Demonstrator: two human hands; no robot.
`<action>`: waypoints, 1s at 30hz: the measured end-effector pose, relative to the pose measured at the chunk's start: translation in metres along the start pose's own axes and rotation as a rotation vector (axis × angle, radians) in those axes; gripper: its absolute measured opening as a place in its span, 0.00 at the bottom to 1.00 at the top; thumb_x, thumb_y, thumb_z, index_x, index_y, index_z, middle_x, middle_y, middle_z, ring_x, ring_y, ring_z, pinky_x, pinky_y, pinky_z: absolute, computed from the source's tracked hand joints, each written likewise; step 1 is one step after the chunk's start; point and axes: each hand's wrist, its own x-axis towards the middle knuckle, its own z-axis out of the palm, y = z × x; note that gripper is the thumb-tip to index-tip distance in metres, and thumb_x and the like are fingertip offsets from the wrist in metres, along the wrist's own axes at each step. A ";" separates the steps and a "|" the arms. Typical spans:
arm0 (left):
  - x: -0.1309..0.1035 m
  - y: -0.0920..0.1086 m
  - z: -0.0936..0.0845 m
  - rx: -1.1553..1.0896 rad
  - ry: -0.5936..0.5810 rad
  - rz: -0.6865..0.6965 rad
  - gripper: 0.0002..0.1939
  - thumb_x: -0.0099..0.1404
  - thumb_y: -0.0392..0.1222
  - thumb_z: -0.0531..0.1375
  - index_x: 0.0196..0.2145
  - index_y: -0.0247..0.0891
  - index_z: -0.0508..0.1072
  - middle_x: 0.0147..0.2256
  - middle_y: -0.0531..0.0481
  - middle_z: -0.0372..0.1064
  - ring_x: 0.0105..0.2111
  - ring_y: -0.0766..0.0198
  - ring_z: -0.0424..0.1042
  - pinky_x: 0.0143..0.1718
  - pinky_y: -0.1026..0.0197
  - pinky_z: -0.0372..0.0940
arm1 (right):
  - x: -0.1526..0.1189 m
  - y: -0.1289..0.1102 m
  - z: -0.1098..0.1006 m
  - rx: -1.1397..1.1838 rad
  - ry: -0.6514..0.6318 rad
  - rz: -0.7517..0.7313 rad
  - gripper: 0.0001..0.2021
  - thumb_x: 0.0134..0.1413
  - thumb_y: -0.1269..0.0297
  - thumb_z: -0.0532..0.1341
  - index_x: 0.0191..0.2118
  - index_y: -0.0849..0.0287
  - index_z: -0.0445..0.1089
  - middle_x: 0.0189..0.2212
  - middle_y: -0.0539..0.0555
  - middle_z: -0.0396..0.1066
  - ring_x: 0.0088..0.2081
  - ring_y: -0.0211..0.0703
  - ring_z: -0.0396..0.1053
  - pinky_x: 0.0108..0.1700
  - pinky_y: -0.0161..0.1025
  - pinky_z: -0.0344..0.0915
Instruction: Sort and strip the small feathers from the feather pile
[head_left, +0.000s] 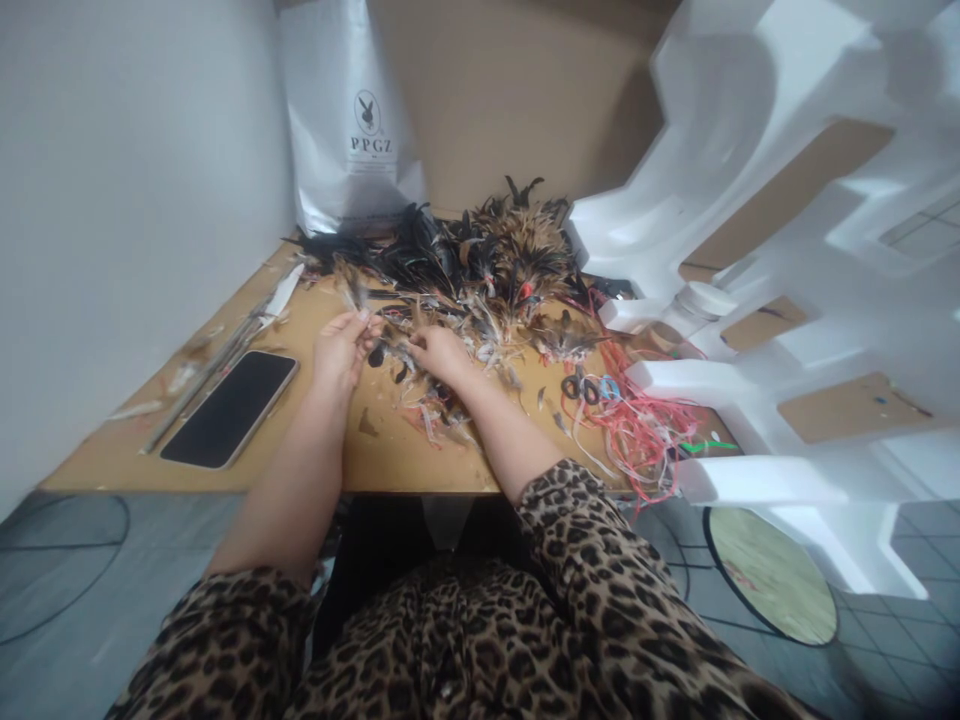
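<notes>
My left hand (343,347) is closed in a pinch on a small brown feather (350,287), which points up from its fingertips. Just to the right, my right hand (441,355) has its thumb and fingers pressed together at the edge of the loose feathers; what lies between them is too small to make out. Loose brown and white feathers (487,325) are scattered in front of and beside this hand. Behind both hands lie long black feathers (420,250) and a thick brown feather bunch (529,240).
A phone (230,410) lies on the wooden table (390,465) at the left, beside thin rods (210,378). Pink and white strings (637,430) tangle at the right near dark rings (581,388). A silver bag (352,130) stands behind; white moulded foam (780,480) borders the right.
</notes>
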 end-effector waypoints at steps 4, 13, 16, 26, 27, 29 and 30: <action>0.000 -0.002 0.000 0.001 -0.011 -0.004 0.08 0.51 0.40 0.64 0.27 0.34 0.71 0.27 0.50 0.72 0.21 0.75 0.67 0.21 0.73 0.59 | -0.001 -0.003 0.001 -0.129 -0.039 0.023 0.10 0.51 0.60 0.56 0.37 0.55 0.72 0.37 0.56 0.73 0.38 0.45 0.68 0.37 0.37 0.60; 0.000 -0.001 0.002 -0.010 -0.003 -0.013 0.08 0.50 0.39 0.64 0.26 0.34 0.70 0.25 0.51 0.72 0.20 0.75 0.66 0.18 0.74 0.56 | 0.000 0.000 -0.001 0.103 0.065 0.051 0.06 0.47 0.66 0.55 0.28 0.58 0.70 0.30 0.53 0.72 0.32 0.40 0.67 0.36 0.35 0.59; 0.000 -0.002 0.002 -0.008 -0.020 -0.022 0.07 0.51 0.38 0.64 0.26 0.34 0.70 0.26 0.50 0.72 0.20 0.75 0.67 0.19 0.74 0.57 | 0.005 0.004 0.003 0.346 0.081 0.080 0.04 0.45 0.66 0.56 0.25 0.60 0.67 0.24 0.50 0.70 0.27 0.36 0.66 0.32 0.33 0.60; 0.003 -0.009 0.000 0.055 -0.067 -0.072 0.06 0.50 0.38 0.64 0.26 0.33 0.71 0.27 0.49 0.72 0.20 0.75 0.67 0.18 0.74 0.57 | 0.007 0.000 -0.006 0.954 -0.038 0.323 0.02 0.44 0.71 0.61 0.27 0.62 0.66 0.13 0.44 0.63 0.16 0.30 0.60 0.18 0.27 0.53; 0.003 -0.009 0.000 0.063 -0.071 -0.079 0.06 0.50 0.38 0.64 0.26 0.33 0.71 0.27 0.49 0.72 0.20 0.75 0.67 0.18 0.74 0.57 | 0.007 0.000 -0.006 0.959 -0.033 0.341 0.03 0.43 0.70 0.61 0.26 0.62 0.66 0.13 0.45 0.63 0.16 0.30 0.61 0.17 0.27 0.52; 0.002 -0.009 0.001 0.070 -0.079 -0.085 0.07 0.50 0.38 0.64 0.26 0.33 0.71 0.27 0.49 0.73 0.20 0.75 0.67 0.17 0.74 0.57 | 0.008 0.001 -0.005 0.976 -0.021 0.358 0.05 0.43 0.68 0.62 0.25 0.61 0.65 0.14 0.45 0.64 0.16 0.31 0.62 0.17 0.27 0.52; 0.002 -0.008 0.001 0.071 -0.084 -0.086 0.07 0.50 0.38 0.64 0.26 0.33 0.71 0.27 0.48 0.73 0.20 0.75 0.67 0.17 0.74 0.57 | 0.008 0.002 -0.004 0.983 -0.016 0.355 0.05 0.43 0.67 0.62 0.25 0.61 0.65 0.15 0.45 0.64 0.16 0.31 0.63 0.16 0.27 0.51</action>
